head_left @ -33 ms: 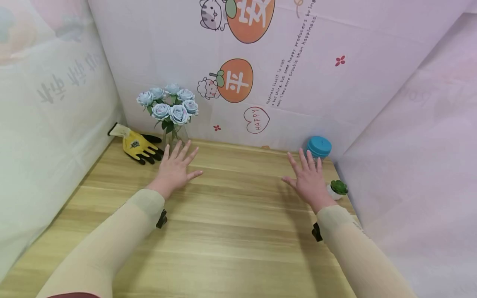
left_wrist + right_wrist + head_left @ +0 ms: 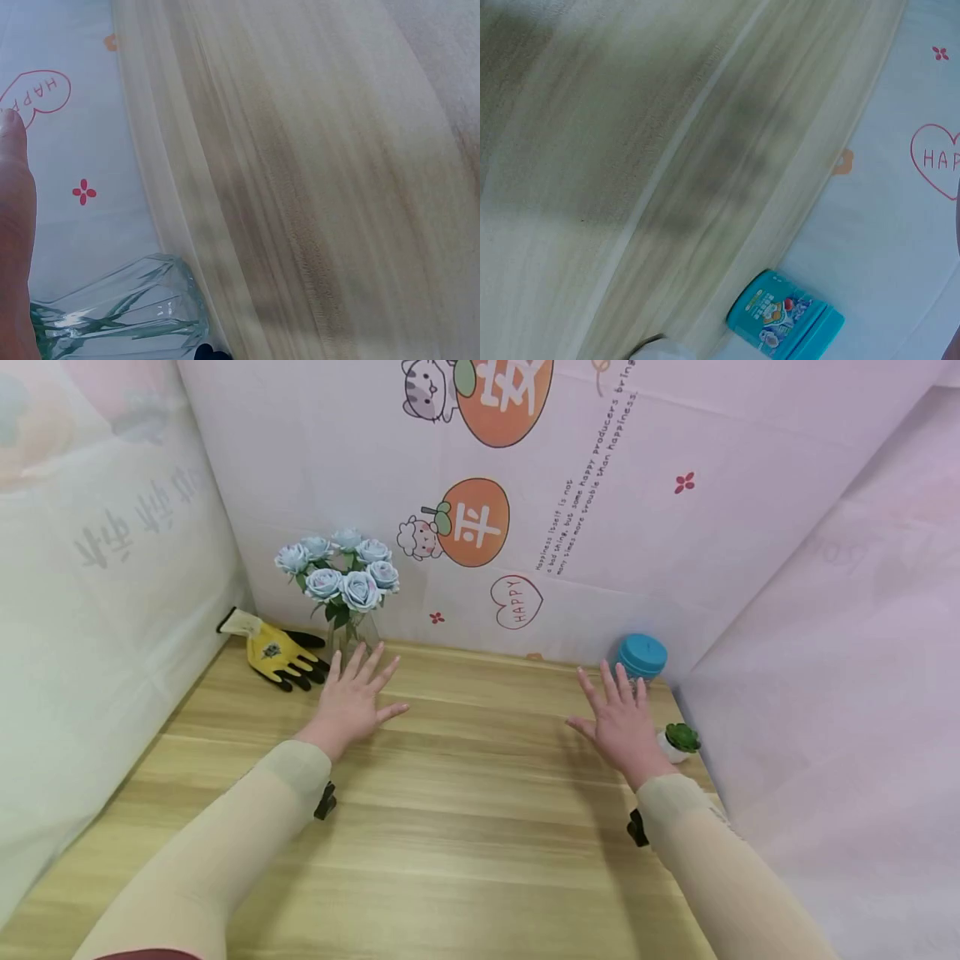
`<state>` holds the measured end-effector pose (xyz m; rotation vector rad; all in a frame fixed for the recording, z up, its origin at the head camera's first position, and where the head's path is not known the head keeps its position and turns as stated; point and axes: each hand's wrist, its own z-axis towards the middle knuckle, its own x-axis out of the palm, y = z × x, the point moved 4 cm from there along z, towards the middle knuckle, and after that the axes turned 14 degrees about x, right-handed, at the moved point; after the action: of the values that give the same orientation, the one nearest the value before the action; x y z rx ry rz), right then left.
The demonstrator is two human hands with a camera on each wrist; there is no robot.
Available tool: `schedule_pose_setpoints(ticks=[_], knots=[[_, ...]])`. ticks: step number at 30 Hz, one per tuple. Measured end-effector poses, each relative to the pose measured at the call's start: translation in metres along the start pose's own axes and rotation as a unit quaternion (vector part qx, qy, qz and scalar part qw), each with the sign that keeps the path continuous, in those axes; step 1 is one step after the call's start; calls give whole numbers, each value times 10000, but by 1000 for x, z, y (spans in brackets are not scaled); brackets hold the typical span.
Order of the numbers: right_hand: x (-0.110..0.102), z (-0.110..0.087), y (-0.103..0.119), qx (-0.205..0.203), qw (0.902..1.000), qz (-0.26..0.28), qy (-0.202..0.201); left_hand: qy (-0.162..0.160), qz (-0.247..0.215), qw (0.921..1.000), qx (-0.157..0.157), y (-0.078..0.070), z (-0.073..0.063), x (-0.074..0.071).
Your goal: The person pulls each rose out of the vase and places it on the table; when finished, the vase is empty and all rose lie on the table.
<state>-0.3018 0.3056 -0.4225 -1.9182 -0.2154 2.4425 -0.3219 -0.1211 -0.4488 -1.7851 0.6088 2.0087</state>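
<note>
My left hand [image 2: 348,706] is held out over the wooden table with its fingers spread and nothing in it. Just beyond its fingertips is a clear glass vase [image 2: 124,311] of pale blue roses [image 2: 360,590]. A yellow work glove [image 2: 273,652] with black fingertips lies to the left of this hand. On the other side, my right hand [image 2: 626,727] is also spread and holds nothing. Its fingertips overlap a blue-lidded jar [image 2: 642,654] in the head view; the right wrist view shows the jar's printed label [image 2: 776,319].
A small green succulent [image 2: 682,737] in a white pot stands right of my right hand, near the table's right edge. Printed white cloth [image 2: 600,610] walls the back and both sides. The wooden tabletop [image 2: 465,793] stretches between my arms.
</note>
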Motion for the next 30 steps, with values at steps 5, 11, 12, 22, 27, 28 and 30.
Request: schedule_pose_setpoints(ticks=[5, 11, 12, 22, 27, 28, 30], knots=[[1, -1, 1, -24, 9999, 42, -109, -44, 11, 10000, 3, 1, 0, -2], [0, -4, 4, -39, 10000, 30, -49, -63, -16, 10000, -1, 4, -1, 1], [1, -5, 4, -35, 10000, 20, -43, -85, -27, 10000, -4, 5, -1, 2], [8, -3, 12, 19, 9997, 201, 103, -994, -639, 9917, -510, 25, -1, 1], [15, 10, 27, 80, 9983, 567, 140, -1881, -2774, 9217, -1956, 61, -2, 13], [16, 15, 34, 107, 9975, 670, 191, -2045, -3296, 8953, -2189, 67, -2, 16], [16, 24, 52, 115, 9953, 920, 292, -2283, -4114, 8441, -2570, 78, 0, 23]])
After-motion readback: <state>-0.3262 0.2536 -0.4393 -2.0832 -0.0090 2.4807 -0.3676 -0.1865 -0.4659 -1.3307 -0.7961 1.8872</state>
